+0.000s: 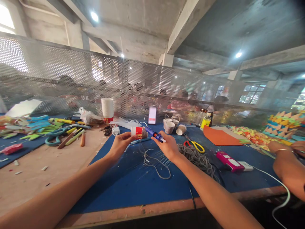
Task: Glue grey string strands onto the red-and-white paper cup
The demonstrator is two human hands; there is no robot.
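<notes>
My left hand [124, 144] grips a small paper cup [136, 131] with a red band, held on its side. Grey cord covers part of the cup near its right end, and a loose strand of cord [164, 176] trails from it onto the blue mat [133, 190]. In my right hand [168, 146] is a blue hot glue gun [152, 133], its nozzle against or very near the corded end of the cup. A pale glue stick pokes out of the gun's rear. Just right of this hand lies a heap of grey cord [197, 159].
Cord-covered cups [169, 126] stand behind, beside red-and-yellow scissors [197, 146]. A phone [152, 115] leans upright near the mesh partition [133, 79]. Stacked paper cups [107, 108] and blue scissors [56, 135] are left; a magenta box [229, 161] and another person's arm [288, 168] are right.
</notes>
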